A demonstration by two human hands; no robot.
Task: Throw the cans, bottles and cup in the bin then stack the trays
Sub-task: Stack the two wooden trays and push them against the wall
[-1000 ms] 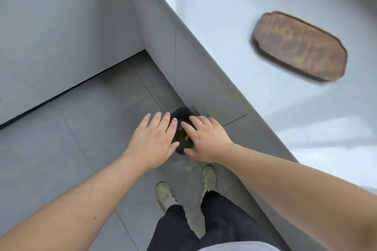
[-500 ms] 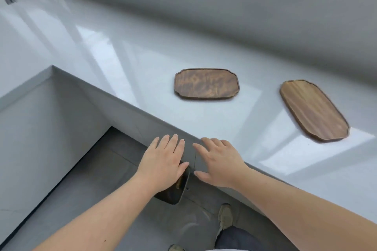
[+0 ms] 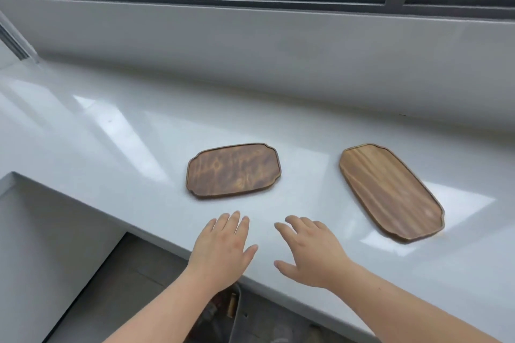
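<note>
Your fingers [image 3: 231, 221] are spread and hold nothing on either side: the left hand [image 3: 223, 248] and the right hand [image 3: 312, 253] both hover palm-down over the near edge of the grey table [image 3: 111, 147], close together, neither one touching a tray. Just beyond the left hand lies the dark tray [image 3: 233, 170], flat and bare. The light tray [image 3: 390, 192] lies well off to the right, angled, also bare. Below the table edge, under your left forearm, the bin [image 3: 225, 312] shows only a slice of its mouth with some rubbish inside. No can, bottle or cup shows on the table, so the throwing looks finished and the stacking is what remains.

The trays are thin and sit flush on a glossy top, so your fingers may slide off the low rim, or push a tray along instead of lifting it. The trays differ in outline, so a careless stack could sit skewed and rock.
</note>
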